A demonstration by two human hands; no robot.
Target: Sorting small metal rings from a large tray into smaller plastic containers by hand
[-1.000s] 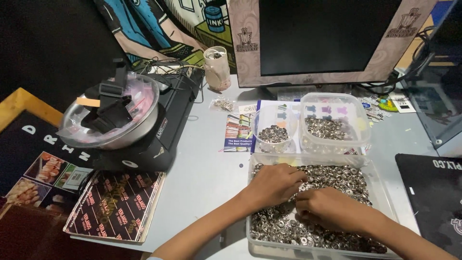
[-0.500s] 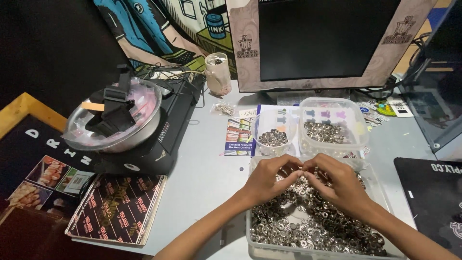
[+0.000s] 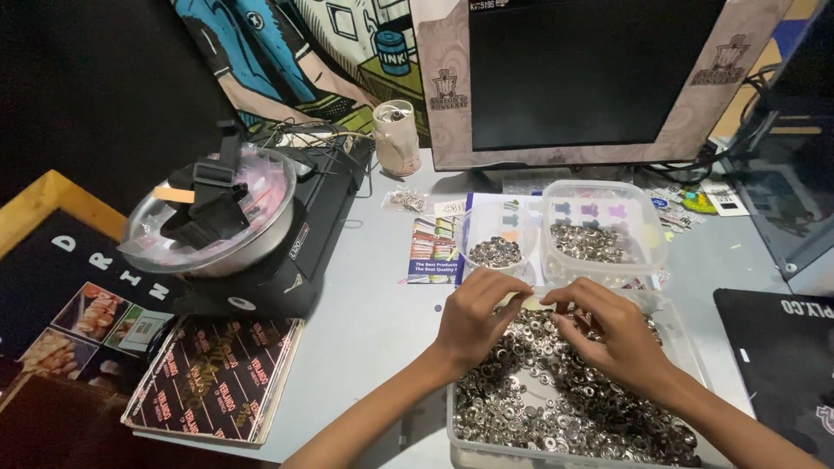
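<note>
Two bare forearms enter from the lower edge of the frame, sleeveless and unadorned, ending in the ungloved left hand (image 3: 473, 317) and right hand (image 3: 612, 334).

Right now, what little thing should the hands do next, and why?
Probably bring the fingertips of the left hand and right hand fully together: they meet over the big tray of small metal rings, seemingly pinching small pieces between them.
</note>
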